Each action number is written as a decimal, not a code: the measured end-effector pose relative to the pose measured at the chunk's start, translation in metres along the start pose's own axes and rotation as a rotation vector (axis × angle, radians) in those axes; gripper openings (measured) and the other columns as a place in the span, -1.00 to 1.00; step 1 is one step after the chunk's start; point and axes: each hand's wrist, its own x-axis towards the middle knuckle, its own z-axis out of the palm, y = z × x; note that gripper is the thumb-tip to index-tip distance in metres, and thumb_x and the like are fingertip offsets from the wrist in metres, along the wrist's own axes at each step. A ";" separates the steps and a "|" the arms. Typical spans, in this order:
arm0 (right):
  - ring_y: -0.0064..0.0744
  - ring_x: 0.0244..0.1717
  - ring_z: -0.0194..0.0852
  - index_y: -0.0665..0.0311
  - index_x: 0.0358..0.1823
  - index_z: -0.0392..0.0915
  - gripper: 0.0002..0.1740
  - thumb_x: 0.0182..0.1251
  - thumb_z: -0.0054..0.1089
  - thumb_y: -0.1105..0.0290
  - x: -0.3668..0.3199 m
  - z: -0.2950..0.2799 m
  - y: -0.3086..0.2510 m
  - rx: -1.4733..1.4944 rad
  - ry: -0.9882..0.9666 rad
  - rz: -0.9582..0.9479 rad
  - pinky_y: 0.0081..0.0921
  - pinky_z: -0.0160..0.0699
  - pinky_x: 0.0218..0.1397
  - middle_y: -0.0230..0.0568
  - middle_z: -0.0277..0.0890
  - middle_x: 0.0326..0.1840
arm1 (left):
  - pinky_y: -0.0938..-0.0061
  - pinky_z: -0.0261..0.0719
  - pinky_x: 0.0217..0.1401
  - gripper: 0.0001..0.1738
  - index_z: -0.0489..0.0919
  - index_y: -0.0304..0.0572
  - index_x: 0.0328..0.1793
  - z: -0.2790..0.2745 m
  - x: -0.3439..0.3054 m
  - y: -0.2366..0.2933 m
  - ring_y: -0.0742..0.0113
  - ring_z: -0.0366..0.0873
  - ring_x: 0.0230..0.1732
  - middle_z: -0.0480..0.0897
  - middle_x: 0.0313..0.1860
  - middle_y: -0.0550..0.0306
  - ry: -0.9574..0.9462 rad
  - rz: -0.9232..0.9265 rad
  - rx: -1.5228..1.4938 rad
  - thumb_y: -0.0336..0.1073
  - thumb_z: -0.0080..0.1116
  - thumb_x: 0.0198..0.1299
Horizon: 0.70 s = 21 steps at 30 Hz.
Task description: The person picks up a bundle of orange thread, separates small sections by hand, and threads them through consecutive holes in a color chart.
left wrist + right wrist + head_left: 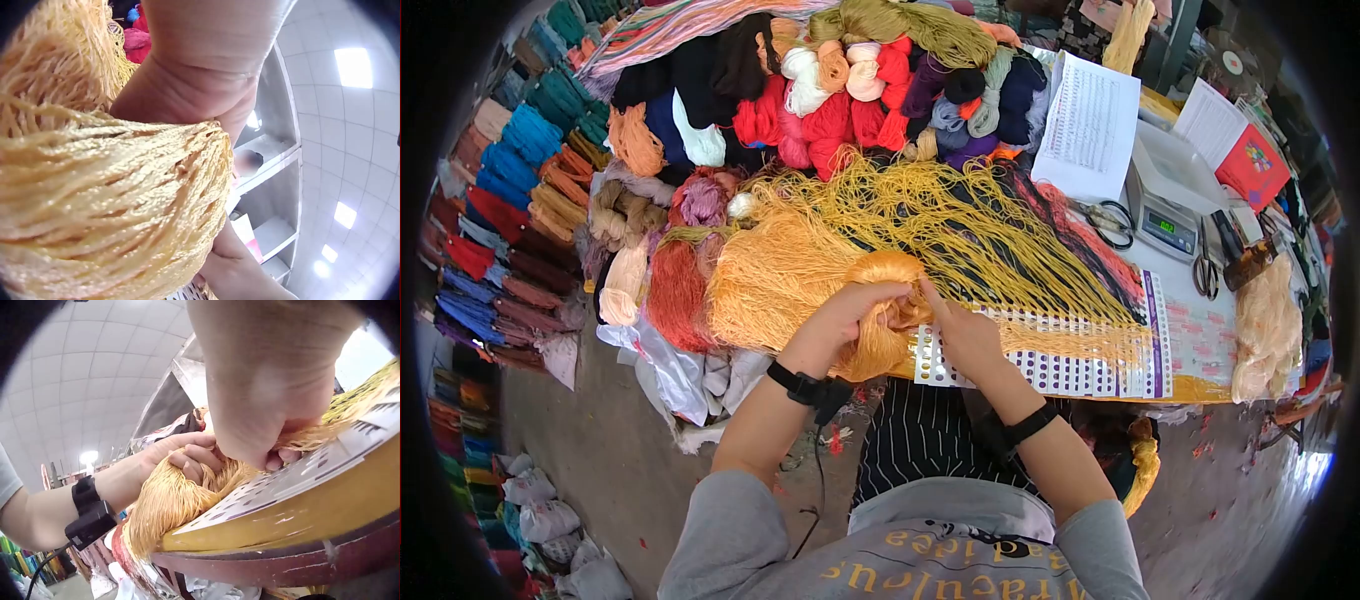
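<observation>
A thick hank of light orange yarn (775, 275) spreads over the table's near side and loops around my left hand (855, 312). That hand grips the looped bundle, its fingers curled into the strands in the right wrist view. Close beside it, my right hand (972, 342) has its fingers bent around orange strands (306, 437) at the bundle's edge. More thin orange strands (1080, 340) run off to the right over a white card with rows of holes (1040, 372). In the left wrist view the yarn bundle (125, 194) covers most of the left hand's fingers.
Mustard-yellow yarn (960, 215) lies beyond my hands, with heaped colourful skeins (830, 110) behind it. To the right are scissors (1112, 225), a digital scale (1165, 230) and a written sheet (1088, 125). Hanging yarn (530, 200) lines the left side.
</observation>
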 end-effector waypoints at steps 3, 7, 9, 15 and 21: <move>-0.20 -0.48 0.51 0.08 0.39 0.07 -0.24 0.08 0.04 0.52 -0.002 0.006 0.001 0.099 0.116 0.023 -0.32 0.45 -0.47 -0.19 0.50 -0.35 | 0.63 0.39 -0.55 -0.80 0.55 -0.26 -0.17 -0.003 -0.015 0.014 0.60 0.36 -0.63 0.55 -0.46 0.23 -0.043 0.020 -0.160 -0.34 0.20 0.10; -0.14 -0.46 0.51 0.22 0.24 0.18 -0.36 0.02 0.03 0.57 -0.006 0.012 0.001 0.121 0.144 0.089 -0.29 0.45 -0.44 -0.10 0.53 -0.32 | 0.65 0.38 -0.52 -0.75 0.48 -0.34 -0.06 -0.016 -0.034 0.031 0.59 0.21 -0.75 0.60 -0.22 0.06 -0.117 0.115 -0.281 -0.39 0.09 0.13; -0.13 -0.46 0.51 0.24 0.20 0.19 -0.38 0.01 0.05 0.56 -0.006 0.012 0.001 0.127 0.150 0.106 -0.27 0.45 -0.43 -0.09 0.53 -0.31 | 0.65 0.35 -0.52 -0.73 0.46 -0.34 -0.03 -0.026 -0.039 0.034 0.62 0.17 -0.76 0.59 -0.12 0.01 -0.179 0.129 -0.252 -0.42 0.03 0.13; -0.11 -0.44 0.51 0.24 0.19 0.20 -0.39 0.01 0.06 0.56 -0.008 0.009 -0.001 0.139 0.150 0.118 -0.26 0.44 -0.42 -0.06 0.53 -0.32 | 0.67 0.21 -0.59 -0.42 0.26 -0.20 0.37 -0.020 -0.040 0.024 0.66 0.14 -0.77 0.64 -0.33 0.06 -0.272 0.032 -0.216 -0.45 -0.07 0.14; -0.06 -0.43 0.51 0.22 0.16 0.22 -0.49 0.13 0.00 0.52 -0.009 0.012 0.001 0.177 0.228 0.108 -0.22 0.43 -0.41 -0.05 0.53 -0.34 | 0.73 0.22 -0.56 -0.35 0.08 -0.07 0.47 -0.009 -0.025 0.021 0.69 0.14 -0.80 0.42 -0.67 0.28 -0.486 0.015 -0.183 -0.44 -0.15 0.21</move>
